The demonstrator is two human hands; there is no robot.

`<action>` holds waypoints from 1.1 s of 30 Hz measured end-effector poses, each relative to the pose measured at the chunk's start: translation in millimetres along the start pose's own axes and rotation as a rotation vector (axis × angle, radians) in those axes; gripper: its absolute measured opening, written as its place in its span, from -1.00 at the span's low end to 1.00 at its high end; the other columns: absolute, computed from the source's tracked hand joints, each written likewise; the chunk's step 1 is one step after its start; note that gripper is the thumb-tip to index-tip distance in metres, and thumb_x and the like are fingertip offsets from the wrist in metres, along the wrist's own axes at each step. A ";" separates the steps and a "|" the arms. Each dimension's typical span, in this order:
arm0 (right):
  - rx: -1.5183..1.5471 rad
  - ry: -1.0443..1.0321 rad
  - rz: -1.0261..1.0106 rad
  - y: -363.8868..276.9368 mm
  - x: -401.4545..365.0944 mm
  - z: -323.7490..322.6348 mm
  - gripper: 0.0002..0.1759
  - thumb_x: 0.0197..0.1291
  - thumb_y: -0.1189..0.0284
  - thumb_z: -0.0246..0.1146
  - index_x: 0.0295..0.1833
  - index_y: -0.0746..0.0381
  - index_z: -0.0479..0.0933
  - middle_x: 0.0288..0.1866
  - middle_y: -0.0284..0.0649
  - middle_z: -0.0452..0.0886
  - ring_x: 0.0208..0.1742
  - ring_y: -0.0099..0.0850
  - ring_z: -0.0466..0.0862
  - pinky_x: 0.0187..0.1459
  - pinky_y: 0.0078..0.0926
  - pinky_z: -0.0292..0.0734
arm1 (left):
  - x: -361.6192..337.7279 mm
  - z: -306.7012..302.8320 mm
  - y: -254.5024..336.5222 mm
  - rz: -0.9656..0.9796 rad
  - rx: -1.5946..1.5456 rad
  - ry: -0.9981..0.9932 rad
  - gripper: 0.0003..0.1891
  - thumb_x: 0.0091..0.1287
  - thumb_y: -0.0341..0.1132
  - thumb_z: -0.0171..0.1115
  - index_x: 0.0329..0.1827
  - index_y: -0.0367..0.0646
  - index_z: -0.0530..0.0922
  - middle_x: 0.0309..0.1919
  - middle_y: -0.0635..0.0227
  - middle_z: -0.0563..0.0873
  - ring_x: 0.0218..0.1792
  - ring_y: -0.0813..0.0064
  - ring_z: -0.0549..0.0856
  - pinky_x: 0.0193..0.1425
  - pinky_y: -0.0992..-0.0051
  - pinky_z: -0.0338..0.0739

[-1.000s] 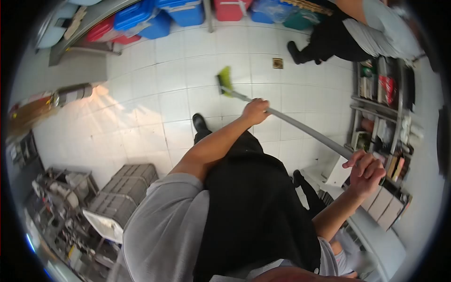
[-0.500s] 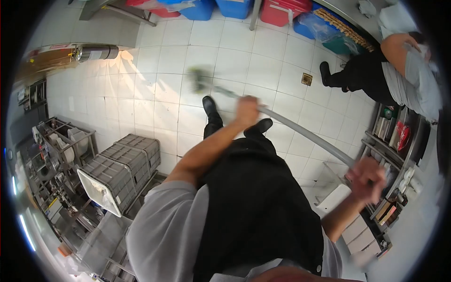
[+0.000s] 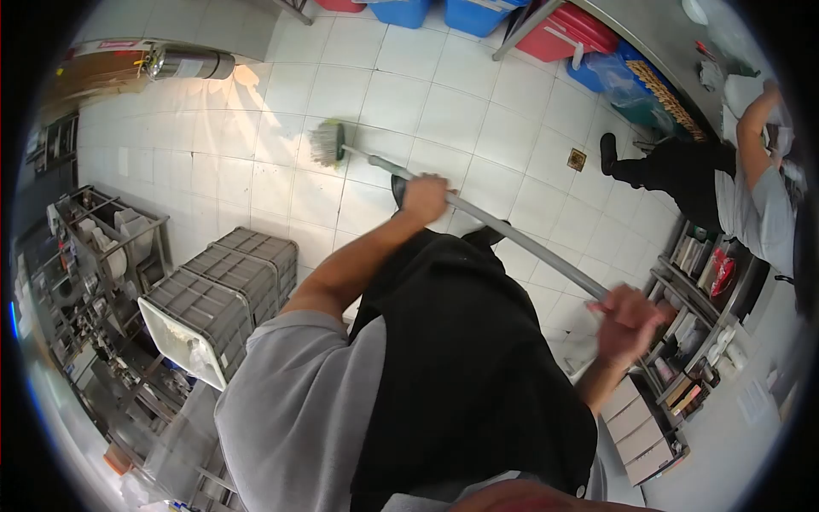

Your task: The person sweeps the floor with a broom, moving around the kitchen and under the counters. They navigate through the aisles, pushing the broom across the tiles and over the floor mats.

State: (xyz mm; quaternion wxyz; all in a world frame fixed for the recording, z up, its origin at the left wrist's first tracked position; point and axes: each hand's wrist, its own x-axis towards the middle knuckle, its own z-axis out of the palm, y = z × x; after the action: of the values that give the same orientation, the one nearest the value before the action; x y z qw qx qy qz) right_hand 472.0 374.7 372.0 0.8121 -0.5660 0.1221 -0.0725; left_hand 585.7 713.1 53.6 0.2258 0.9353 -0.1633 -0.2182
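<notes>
A long grey broom handle (image 3: 529, 243) slants across the view, its green and pale bristle head (image 3: 328, 143) down on the white tiled floor at the upper left. My left hand (image 3: 425, 198) is closed round the lower part of the handle, above my black shoes. At the handle's upper end, on the right, my right hand (image 3: 630, 324) is closed over it, with its fingers bent and partly hiding the tip.
Grey crates (image 3: 226, 282) stand at the left beside a metal rack (image 3: 111, 235). Red and blue bins (image 3: 563, 34) line the top. Another person in black trousers (image 3: 691, 179) stands at the upper right, near shelves (image 3: 699, 316). A floor drain (image 3: 577, 160) lies between.
The broom head has moved left and slightly up. Both my hands have shifted left with the handle. The view has turned slightly, and the other person's arm is now stretched upward.
</notes>
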 end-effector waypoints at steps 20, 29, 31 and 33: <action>0.040 -0.168 0.024 28.8 20.8 69.2 -0.36 0.67 -0.09 -0.06 -0.43 0.15 0.35 -0.47 -0.17 0.41 -0.20 -0.06 0.63 -0.33 0.06 0.85 | -49.5 -14.6 -118.0 -0.148 -0.114 0.225 -0.62 0.36 0.00 0.44 -0.33 -0.18 0.70 -0.21 0.02 0.75 0.01 -0.06 0.70 0.13 0.02 0.63; -0.442 -0.420 -0.450 -150.4 22.7 44.6 -0.35 0.62 -0.11 0.00 -0.48 0.11 0.42 -0.55 -0.25 0.44 -0.44 -0.13 0.60 -0.58 -0.29 0.60 | 117.9 -56.9 132.5 0.196 -0.466 0.287 -0.62 0.41 0.01 0.40 -0.25 -0.18 0.63 -0.09 0.15 0.73 0.04 0.04 0.72 0.06 0.05 0.68; -0.492 -0.491 -0.505 -123.5 48.5 50.7 -0.35 0.62 -0.11 0.01 -0.47 0.13 0.42 -0.56 -0.24 0.46 -0.52 -0.10 0.59 -0.56 -0.24 0.48 | 159.0 -38.1 119.6 0.150 -0.351 0.234 -0.63 0.42 0.01 0.38 -0.24 -0.16 0.64 -0.06 0.14 0.73 0.05 0.03 0.73 0.06 0.05 0.69; -0.367 -0.362 -0.459 -71.0 75.8 41.7 -0.35 0.61 -0.13 0.02 -0.42 0.17 0.43 -0.56 -0.19 0.47 -0.49 -0.04 0.60 -0.45 -0.13 0.44 | 184.0 0.4 85.0 0.017 -0.151 0.156 -0.81 0.35 -0.22 0.39 -0.13 -0.11 0.67 -0.03 0.09 0.76 0.11 0.04 0.76 0.07 0.04 0.73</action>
State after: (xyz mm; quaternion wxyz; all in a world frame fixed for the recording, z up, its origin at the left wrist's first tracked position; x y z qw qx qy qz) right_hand 557.9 368.1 443.5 0.6678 -0.7190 -0.1435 -0.1284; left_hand 724.5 566.8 33.7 0.3096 0.9283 -0.1361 -0.1545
